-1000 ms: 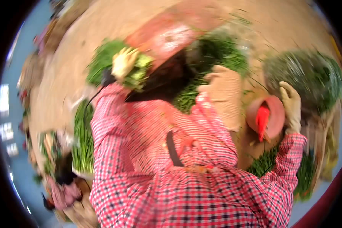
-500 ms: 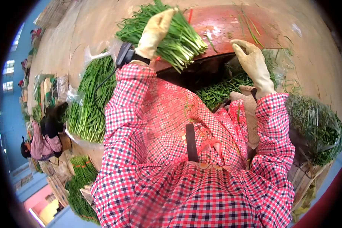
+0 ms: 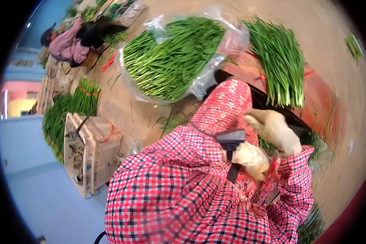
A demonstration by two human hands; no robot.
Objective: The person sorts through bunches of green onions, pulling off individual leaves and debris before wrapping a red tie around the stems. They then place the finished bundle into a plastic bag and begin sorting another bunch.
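My left hand, in a cream glove with a black device strapped at the wrist, is low over my lap against the checked clothing; motion blurs its fingers. Just above and to the right, my right hand, gloved too, is beside my knee, its fingers curled together with nothing visible in them. A loose bunch of long green stalks lies across the red board, cut ends toward me, with red ties showing at its sides. Neither hand touches the bunch.
A pile of green stalks rests on clear plastic at the upper middle. Pale crates and banded bundles stand at left. Another person sits at the upper left. Bagged greens are at lower right.
My view has swung left. My left hand has come away from the bunch on the board and down to my lap. My right hand is now nearer my left, its fingers more curled.
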